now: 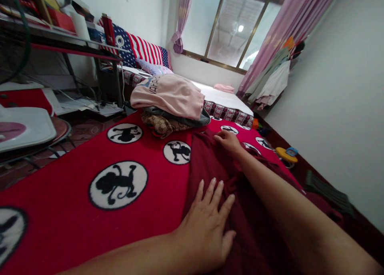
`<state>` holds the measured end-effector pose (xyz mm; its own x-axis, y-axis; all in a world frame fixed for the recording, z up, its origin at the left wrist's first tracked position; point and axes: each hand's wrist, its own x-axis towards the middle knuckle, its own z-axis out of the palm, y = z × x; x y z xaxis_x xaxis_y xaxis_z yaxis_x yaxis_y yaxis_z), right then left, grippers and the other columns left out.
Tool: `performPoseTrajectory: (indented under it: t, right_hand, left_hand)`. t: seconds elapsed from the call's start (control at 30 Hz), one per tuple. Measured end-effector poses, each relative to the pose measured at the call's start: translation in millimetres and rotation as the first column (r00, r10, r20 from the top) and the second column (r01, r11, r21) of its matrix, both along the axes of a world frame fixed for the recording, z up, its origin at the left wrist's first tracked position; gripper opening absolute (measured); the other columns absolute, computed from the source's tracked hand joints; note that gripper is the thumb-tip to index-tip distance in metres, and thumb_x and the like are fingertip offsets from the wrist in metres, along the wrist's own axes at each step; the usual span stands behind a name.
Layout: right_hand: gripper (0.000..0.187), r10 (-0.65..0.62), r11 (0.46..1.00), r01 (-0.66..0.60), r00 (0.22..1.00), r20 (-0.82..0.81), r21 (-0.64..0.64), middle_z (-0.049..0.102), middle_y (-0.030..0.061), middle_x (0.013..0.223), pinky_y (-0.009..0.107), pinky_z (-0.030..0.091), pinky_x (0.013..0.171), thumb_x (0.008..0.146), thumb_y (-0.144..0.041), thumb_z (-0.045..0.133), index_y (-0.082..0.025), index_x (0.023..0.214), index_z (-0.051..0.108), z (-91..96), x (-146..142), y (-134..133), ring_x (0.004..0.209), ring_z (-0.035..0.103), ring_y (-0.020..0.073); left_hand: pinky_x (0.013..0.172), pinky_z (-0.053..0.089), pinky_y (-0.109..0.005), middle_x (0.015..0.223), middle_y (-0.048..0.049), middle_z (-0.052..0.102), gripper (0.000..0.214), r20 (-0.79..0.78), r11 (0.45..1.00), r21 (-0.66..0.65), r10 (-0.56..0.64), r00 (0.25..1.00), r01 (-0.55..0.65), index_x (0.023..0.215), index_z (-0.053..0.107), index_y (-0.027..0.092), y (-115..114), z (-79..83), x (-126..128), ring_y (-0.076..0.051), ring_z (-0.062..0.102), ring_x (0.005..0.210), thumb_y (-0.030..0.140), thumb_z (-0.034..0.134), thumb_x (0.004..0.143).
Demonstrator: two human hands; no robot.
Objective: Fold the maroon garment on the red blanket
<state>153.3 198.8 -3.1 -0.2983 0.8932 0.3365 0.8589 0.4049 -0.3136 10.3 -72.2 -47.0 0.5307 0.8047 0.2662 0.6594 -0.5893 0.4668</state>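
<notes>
Head view: two bare hands flat on a dark maroon garment [216, 163] spread over a red monkey-print blanket [90, 163].

Left hand [207, 227] lies at 6 o'clock, fingers wide and splayed, palm pressing the cloth's near left edge — holding nothing, seemingly pinning the fabric so it stays flat. Right hand [229, 141] reaches out toward 12 o'clock, fingers narrow and curled on the far edge of the garment, touching it; whether it pinches a fold I cannot tell. Just beyond it, at 11 o'clock, sits a pile of folded clothes [171, 105] with a pink top uppermost — apart from the maroon cloth, out of the working space. A mattress [223, 99] lies further back by the window.
</notes>
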Motion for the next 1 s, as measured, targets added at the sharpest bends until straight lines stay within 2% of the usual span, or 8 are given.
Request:
performPoseTrajectory:
  t: [0.17,0.23,0.4,0.57,0.63,0.73,0.87,1.0]
  right_hand:
    - [0.023,-0.036,0.973,0.085,0.973,0.227,-0.214,0.068,0.0007,0.068,0.023,0.035,0.055,0.076,-0.04,0.07,-0.018,0.073,0.068,11.9,60.5,-22.3,0.061,0.057,0.0131]
    - [0.017,-0.068,0.976,0.11,0.975,0.213,-0.19,0.068,0.0009,0.068,0.022,0.035,0.055,0.077,-0.034,0.068,-0.018,0.072,0.068,15.3,65.8,-25.1,0.062,0.057,0.0129]
    - [0.017,-0.274,0.962,0.27,0.956,0.105,0.047,0.07,0.0047,0.087,0.024,0.04,0.064,0.083,-0.034,0.063,-0.018,0.085,0.067,6.1,52.6,-25.1,0.077,0.062,0.0162]
    - [0.02,-0.308,0.946,0.319,0.939,0.151,-0.055,0.069,0.0048,0.098,0.026,0.044,0.07,0.08,-0.035,0.069,-0.021,0.094,0.066,-12.0,44.0,-32.8,0.086,0.064,0.0176]
    - [0.016,-0.336,0.934,0.352,0.924,0.181,-0.061,0.07,0.0046,0.099,0.027,0.045,0.073,0.081,-0.031,0.068,-0.021,0.094,0.066,-10.5,43.9,-36.0,0.09,0.064,0.019]
    - [0.03,-0.329,0.935,0.351,0.915,0.233,-0.058,0.069,0.0065,0.106,0.029,0.046,0.078,0.08,-0.032,0.069,-0.022,0.108,0.064,-3.6,43.8,-40.3,0.099,0.064,0.0217]
    - [0.028,-0.357,0.91,0.395,0.901,0.245,-0.128,0.065,0.0084,0.113,0.03,0.047,0.083,0.082,-0.03,0.068,-0.023,0.109,0.064,-0.8,37.1,-48.2,0.102,0.064,0.0223]
    - [0.032,-0.437,0.881,0.464,0.874,0.214,-0.095,0.058,0.0153,0.125,0.034,0.048,0.085,0.085,-0.026,0.064,-0.019,0.116,0.061,-7.1,24.3,-55.9,0.104,0.064,0.0255]
  left_hand:
    - [0.118,0.005,-0.061,0.161,-0.0141,0.008,0.067,-0.027,1.0,0.003,0.001,1.0,-0.001,0.152,0.025,0.025,0.5,2.1,1.4,-0.034,-0.001,0.147,0.05,0.044,0.093]
    - [0.118,0.006,-0.06,0.161,-0.0141,0.009,0.066,-0.035,1.0,0.008,0.006,0.999,-0.006,0.152,0.025,0.026,0.4,3.2,1.4,-0.034,0.001,0.147,0.049,0.044,0.093]
    - [0.118,0.009,-0.058,0.16,-0.0134,0.012,0.066,-0.031,1.0,0.018,0.014,0.999,-0.013,0.152,0.026,0.027,1.1,3.7,1.1,-0.033,0.006,0.148,0.054,0.04,0.094]
    - [0.117,0.014,-0.059,0.159,-0.0142,0.018,0.068,-0.03,0.999,0.035,0.007,1.0,-0.006,0.152,0.027,0.027,2.7,4.1,1.0,-0.034,0.012,0.147,0.05,0.047,0.092]
    - [0.116,0.02,-0.058,0.159,-0.014,0.018,0.065,-0.027,0.998,0.065,-0.019,0.999,0.021,0.15,0.031,0.027,2.5,6.1,0.9,-0.034,0.016,0.146,0.042,0.053,0.091]
    - [0.11,0.034,-0.052,0.156,-0.0105,0.026,0.055,-0.02,0.986,0.143,-0.084,0.996,0.086,0.144,0.041,0.031,2.6,10.5,1.1,-0.032,0.03,0.139,0.027,0.054,0.09]
    - [0.09,0.049,-0.04,0.131,-0.0062,0.05,0.031,-0.024,0.979,0.144,-0.14,0.99,0.142,0.119,0.062,0.031,6.6,13.4,2.9,-0.025,0.05,0.113,0.024,0.053,0.091]
    - [0.084,0.049,-0.03,0.112,-0.0045,0.056,0.017,0.032,0.979,0.1,-0.181,0.983,0.177,0.1,0.068,0.025,14.8,11.7,5.5,-0.02,0.054,0.101,0.021,0.056,0.088]
